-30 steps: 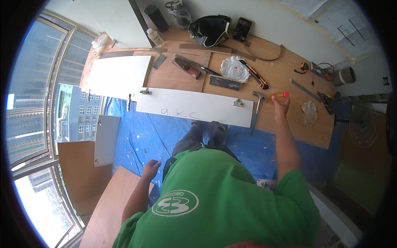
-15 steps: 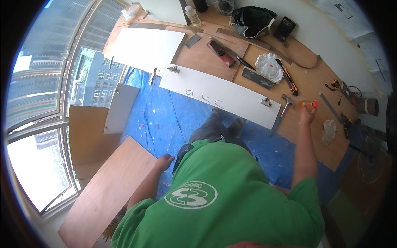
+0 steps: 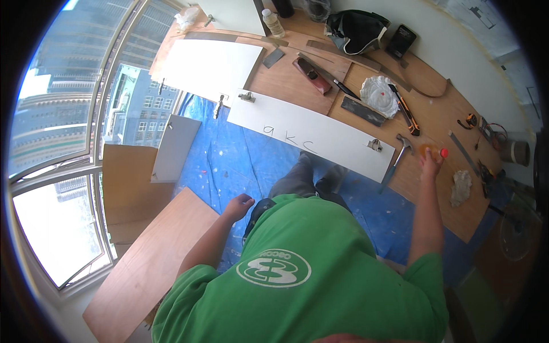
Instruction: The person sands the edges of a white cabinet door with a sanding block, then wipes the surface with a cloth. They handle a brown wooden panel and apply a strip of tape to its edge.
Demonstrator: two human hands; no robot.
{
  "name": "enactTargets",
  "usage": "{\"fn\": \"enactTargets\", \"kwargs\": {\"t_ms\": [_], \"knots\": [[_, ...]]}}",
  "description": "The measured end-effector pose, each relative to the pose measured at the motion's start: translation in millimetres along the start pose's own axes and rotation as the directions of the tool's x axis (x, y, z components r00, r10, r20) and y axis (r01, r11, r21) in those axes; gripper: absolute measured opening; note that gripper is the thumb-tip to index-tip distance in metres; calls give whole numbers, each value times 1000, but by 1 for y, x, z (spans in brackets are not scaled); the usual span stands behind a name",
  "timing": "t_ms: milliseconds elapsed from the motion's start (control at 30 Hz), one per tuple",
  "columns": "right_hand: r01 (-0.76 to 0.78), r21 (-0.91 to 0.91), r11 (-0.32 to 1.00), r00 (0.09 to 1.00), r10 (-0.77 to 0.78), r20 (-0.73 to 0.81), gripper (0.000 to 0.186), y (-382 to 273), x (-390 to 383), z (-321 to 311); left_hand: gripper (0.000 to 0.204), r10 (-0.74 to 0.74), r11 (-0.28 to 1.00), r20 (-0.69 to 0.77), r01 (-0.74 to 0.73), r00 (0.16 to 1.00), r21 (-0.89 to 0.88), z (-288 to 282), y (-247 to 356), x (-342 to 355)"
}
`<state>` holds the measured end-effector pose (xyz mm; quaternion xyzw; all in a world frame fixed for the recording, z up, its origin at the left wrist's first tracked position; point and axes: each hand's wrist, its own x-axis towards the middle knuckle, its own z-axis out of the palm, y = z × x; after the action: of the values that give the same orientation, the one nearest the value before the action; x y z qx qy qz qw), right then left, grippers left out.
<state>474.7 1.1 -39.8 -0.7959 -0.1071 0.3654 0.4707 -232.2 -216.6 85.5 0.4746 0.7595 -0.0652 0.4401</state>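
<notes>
In my right hand (image 3: 432,164) is a small bottle (image 3: 426,150) of orange liquid with a red cap, held around its body over the right part of the wooden worktop (image 3: 426,191). A claw hammer (image 3: 402,153) lies just left of it, its handle reaching past the worktop's edge. My left hand (image 3: 239,207) hangs beside my waist over the blue floor sheet (image 3: 216,154), fingers loosely curled in and nothing visible in them. A long white panel (image 3: 309,134) with two metal hinges lies along the near edge of the worktop.
A hand plane (image 3: 312,76), a utility knife (image 3: 405,110), a crumpled white wrapper (image 3: 378,96) and a phone (image 3: 401,40) lie on the worktop. A larger white panel (image 3: 213,67) lies left. A wooden board (image 3: 151,260) leans near my left arm, beside cardboard (image 3: 130,186) and windows.
My left hand has risen slightly and moved away from my waist. The right hand keeps its grip on the bottle. The whole view has shifted slightly.
</notes>
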Motion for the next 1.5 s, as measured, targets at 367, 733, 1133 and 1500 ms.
{"fn": "enactTargets", "kwargs": {"t_ms": [367,733,1133,1500], "knots": [[38,-75,996,999,-35,36,82,34,-16,-36,41,68,997,-190,-76,980,-35,2,17,118],[122,-644,755,965,61,254,75,139,-135,-173,34,-312,723,-468,-112,827,-681,30,89,257],[-162,-664,730,947,304,103,67,109,-173,-204,32,-288,809,-631,-170,721,-563,24,101,261],[7,-712,703,958,200,207,56,86,-156,-174,33,-432,761,-694,-180,576,-623,-39,47,308]]}}
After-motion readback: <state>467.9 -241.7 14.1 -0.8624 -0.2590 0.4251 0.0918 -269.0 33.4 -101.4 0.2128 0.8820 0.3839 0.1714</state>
